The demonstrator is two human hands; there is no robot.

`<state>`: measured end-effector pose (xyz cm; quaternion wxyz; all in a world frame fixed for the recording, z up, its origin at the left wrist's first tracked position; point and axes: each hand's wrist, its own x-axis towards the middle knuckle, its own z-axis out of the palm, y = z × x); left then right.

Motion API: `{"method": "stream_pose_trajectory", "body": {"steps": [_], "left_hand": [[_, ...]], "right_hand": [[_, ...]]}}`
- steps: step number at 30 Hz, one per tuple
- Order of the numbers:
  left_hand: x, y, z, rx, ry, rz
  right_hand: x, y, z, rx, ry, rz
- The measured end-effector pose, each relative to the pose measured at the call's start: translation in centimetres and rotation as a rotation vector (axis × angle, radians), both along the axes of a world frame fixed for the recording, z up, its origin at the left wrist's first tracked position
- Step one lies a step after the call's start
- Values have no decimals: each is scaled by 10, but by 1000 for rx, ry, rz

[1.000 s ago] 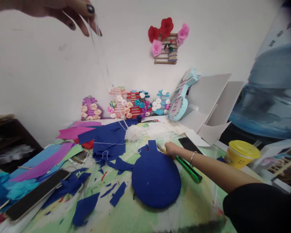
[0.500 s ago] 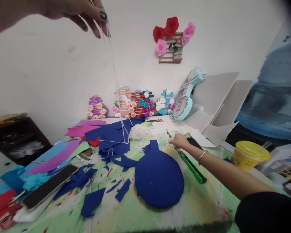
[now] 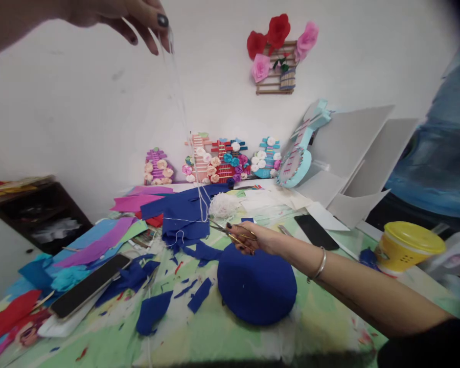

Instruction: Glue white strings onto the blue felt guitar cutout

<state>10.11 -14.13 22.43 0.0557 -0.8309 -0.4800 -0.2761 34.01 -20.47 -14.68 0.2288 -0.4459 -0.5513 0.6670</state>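
High at the upper left, my left hand (image 3: 138,20) pinches white string (image 3: 198,174), which hangs in long strands down to the table. My right hand (image 3: 258,237) grips a pair of gold-handled scissors (image 3: 240,236), their blades pointing left near the lower end of the hanging string. Under this hand lies a round, dark blue covered piece (image 3: 257,291), partly hidden by the hand and forearm. A tangled heap of white string (image 3: 224,204) rests just behind the scissors. Blue paper sheets (image 3: 186,212) lie beneath the string.
Blue scraps (image 3: 153,312) are scattered at the left front. A phone (image 3: 90,286) lies at left, a black flat object (image 3: 316,232) at right beside a yellow tub (image 3: 410,245). Small decorated guitars (image 3: 224,158) line the wall; white boards (image 3: 356,153) lean at the back right.
My right hand has brought the scissors left and nearer, from beyond the blue piece to beside the hanging string. My left hand stays raised with the string. The view has shifted slightly.
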Motion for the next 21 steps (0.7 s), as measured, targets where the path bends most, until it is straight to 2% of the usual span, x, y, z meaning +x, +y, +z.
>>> {"method": "stream_pose_trajectory", "body": {"steps": [3,10,17,21], "left_hand": [[3,-2,-3,49,48,-61],[2,-6,0,42,55,-54],[5,-13,-1,59,40,-14],[-1,-5,3,52,84,-44]], "right_hand": [[-18,3,2,-10,27,33],[-47,26,-7,61,14,-1],[-58,39,-21,122,-34,-16],[-58,42,-25,154,-42,-25]]}}
